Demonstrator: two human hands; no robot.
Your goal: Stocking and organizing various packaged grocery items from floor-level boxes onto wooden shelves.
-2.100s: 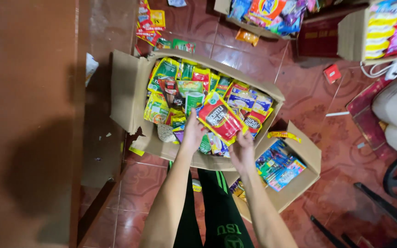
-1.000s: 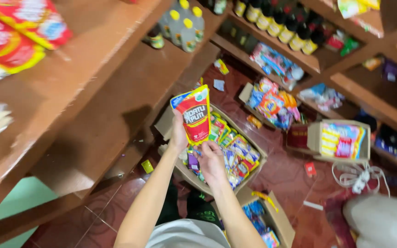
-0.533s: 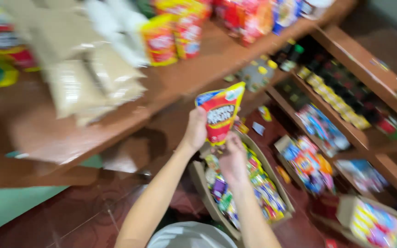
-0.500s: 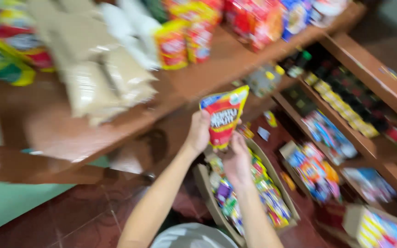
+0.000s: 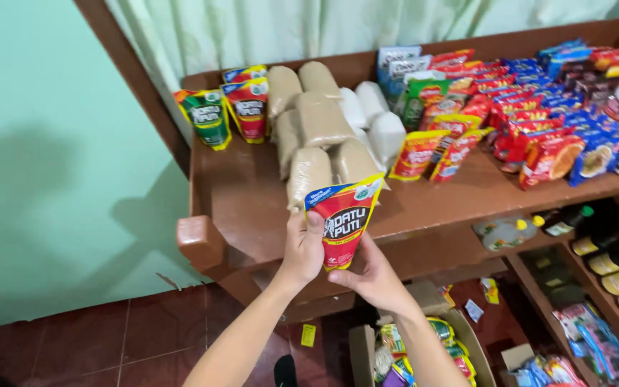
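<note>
Hands are holding one red pouch (image 5: 344, 222) upright before the shelf (image 5: 238, 186). Left hand (image 5: 304, 249) is gripping its edge; right hand (image 5: 372, 276) is pinching its bottom.

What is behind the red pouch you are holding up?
Behind the red pouch stand brown bags on the wooden shelf. The pouch and the left hand cover the front bags' lower parts.

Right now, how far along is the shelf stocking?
Already on the wooden shelf: two matching pouches, brown bags and rows of red and blue packets. In hand: both the left hand and right hand hold a red pouch at the shelf's front edge. Left: the cardboard box below holds more packets.
</note>
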